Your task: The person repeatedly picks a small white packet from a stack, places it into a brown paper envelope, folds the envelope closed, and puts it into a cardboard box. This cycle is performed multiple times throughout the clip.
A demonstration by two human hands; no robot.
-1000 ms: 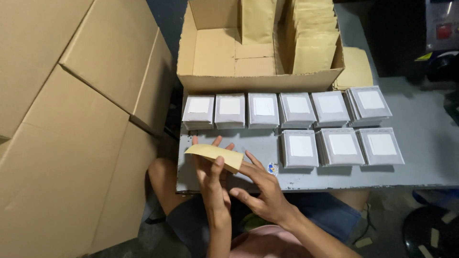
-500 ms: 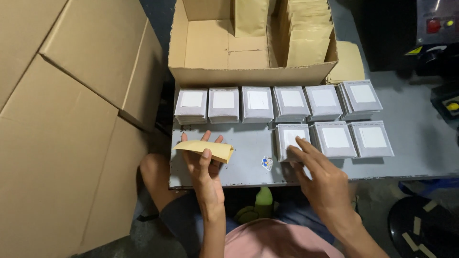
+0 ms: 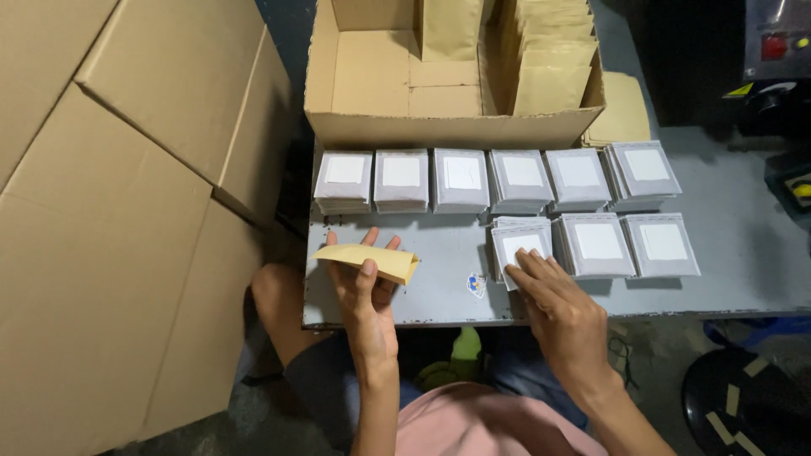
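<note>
My left hand (image 3: 365, 279) holds a tan paper pouch (image 3: 368, 261) flat above the near left part of the grey table (image 3: 439, 287). My right hand (image 3: 551, 291) rests its fingertips on the top grey packet (image 3: 517, 247) of the nearest stack, which is slightly askew. Two rows of stacked grey packets with white square labels cover the table: a far row (image 3: 463, 179) of several stacks and a near row (image 3: 629, 243) of three.
An open cardboard box (image 3: 372, 127) at the table's far edge holds upright tan pouches (image 3: 551, 76). Large brown cartons (image 3: 118, 211) stand at my left. A small sticker (image 3: 477, 285) is on the table. More flat tan pouches (image 3: 621, 110) lie right of the box. Dark equipment sits at far right.
My right hand let go of the tan pouch and moved right onto the nearest grey stack. The left hand kept the pouch in place.
</note>
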